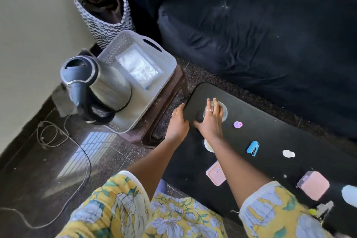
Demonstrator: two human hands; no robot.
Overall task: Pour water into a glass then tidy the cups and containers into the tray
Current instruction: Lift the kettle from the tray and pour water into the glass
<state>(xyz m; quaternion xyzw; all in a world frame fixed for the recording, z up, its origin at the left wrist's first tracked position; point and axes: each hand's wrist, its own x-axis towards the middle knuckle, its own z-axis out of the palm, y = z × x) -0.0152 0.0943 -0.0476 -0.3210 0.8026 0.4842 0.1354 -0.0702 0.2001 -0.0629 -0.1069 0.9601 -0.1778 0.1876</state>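
Right hand (211,120) lies fingers spread over the clear round glass (222,112) near the left end of the black tabletop (270,137), whether it actually grips I can't tell; left hand (178,120) curls loosely over the tabletop's rounded left edge, holding nothing else. White perforated plastic tray (166,60) sits on a brown stool (173,91) just off that edge, steel electric kettle (108,87) taking its near-left part, far part open. Small lilac bottle (237,124), blue stapler (253,148), two pink-lidded containers (216,173) (314,185) lie spaced along the tabletop.
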